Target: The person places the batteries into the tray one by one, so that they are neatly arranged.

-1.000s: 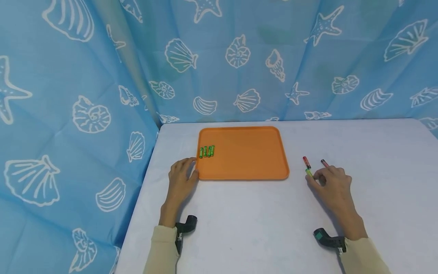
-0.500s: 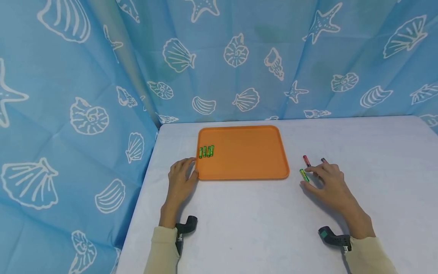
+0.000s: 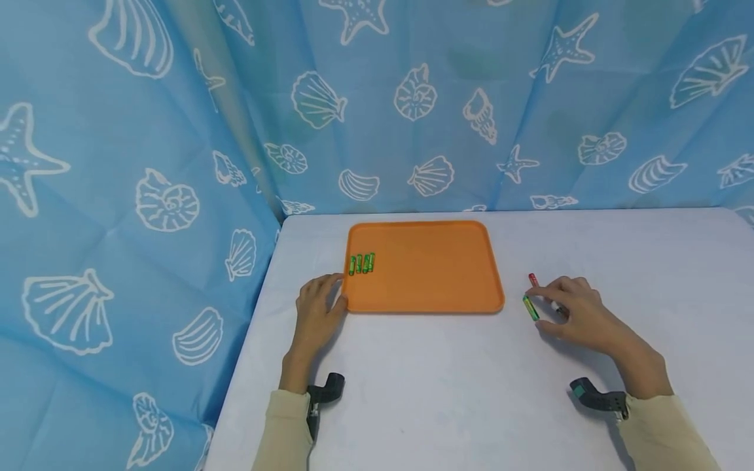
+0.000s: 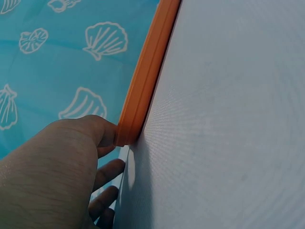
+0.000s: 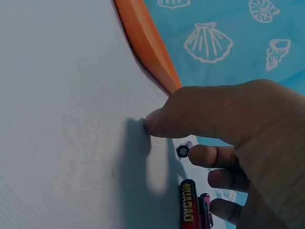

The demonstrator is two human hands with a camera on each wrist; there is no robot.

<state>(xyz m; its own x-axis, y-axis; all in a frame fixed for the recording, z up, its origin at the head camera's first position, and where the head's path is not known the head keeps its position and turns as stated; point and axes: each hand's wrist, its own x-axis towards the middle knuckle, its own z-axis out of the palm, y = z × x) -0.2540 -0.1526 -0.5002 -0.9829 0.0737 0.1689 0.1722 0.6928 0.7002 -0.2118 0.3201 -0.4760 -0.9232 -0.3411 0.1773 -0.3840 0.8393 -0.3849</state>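
My left hand [image 3: 315,314] rests at the near left corner of an orange tray [image 3: 436,288], its thumb touching the rim in the left wrist view. Inside the tray, by its left side, several green batteries [image 3: 359,264] lie in a row. To the right of the tray, a green battery [image 3: 531,308] lies on the table between the spread thumb and index finger of my right hand [image 3: 580,317]. Beyond it is a red battery [image 3: 533,280], partly covered by the fingers. Another dark battery [image 3: 557,307] shows through the gap in that hand. A red battery [image 5: 189,205] appears low in the right wrist view.
A white cloth covers the table [image 3: 436,379]. Blue curtains [image 3: 377,157] with shell and starfish prints hang behind it and along its left side. Each wrist wears a black camera mount [image 3: 597,396].
My right hand had the green battery between thumb and finger, moved it slightly left and let go. Its fingers have spread and the wrist has swung right. My left hand stays at the tray.
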